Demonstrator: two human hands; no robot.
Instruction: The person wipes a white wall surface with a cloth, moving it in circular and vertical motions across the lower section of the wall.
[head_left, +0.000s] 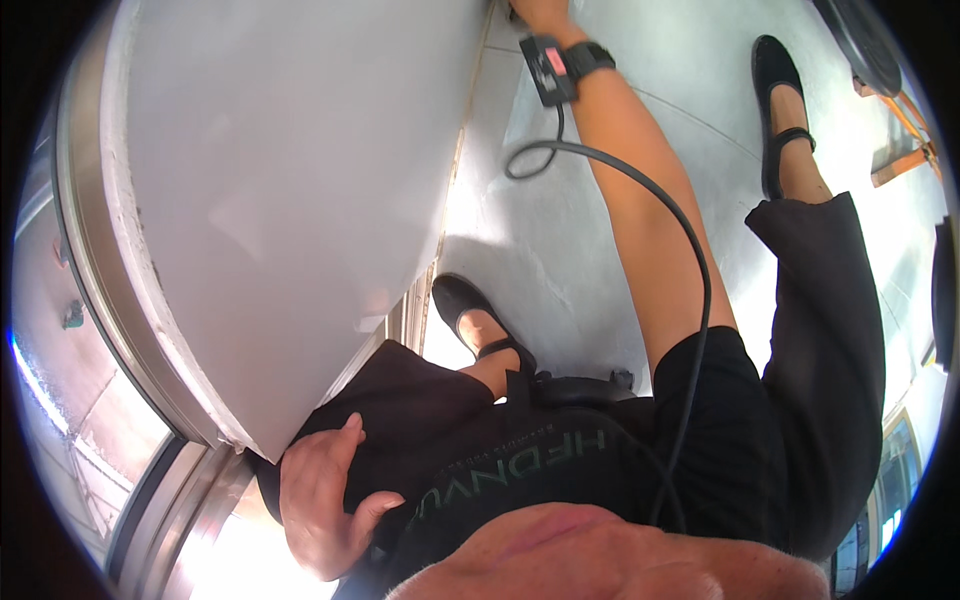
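My left hand (321, 491) rests against the dark trouser leg (405, 382), thumb and fingers apart, holding nothing visible. It lies beside the near corner of a broad, smooth white panel or ledge (292, 165). My right arm reaches forward over the grey tiled floor (525, 270). At the top edge my right hand (538, 10) is mostly cut off, close to the far end of the panel. A small dark thing shows by its fingers, too little to identify. The right wrist wears a black strap (592, 58) and a black box (549, 69) with a looping black cable (686, 225).
A metal window or door frame (90, 225) curves along the left beside the panel. My feet in black strapped shoes (776, 105) stand apart on the tiles. At the upper right are a dark rounded object (862, 45) and orange-brown legs, apparently wooden (900, 166).
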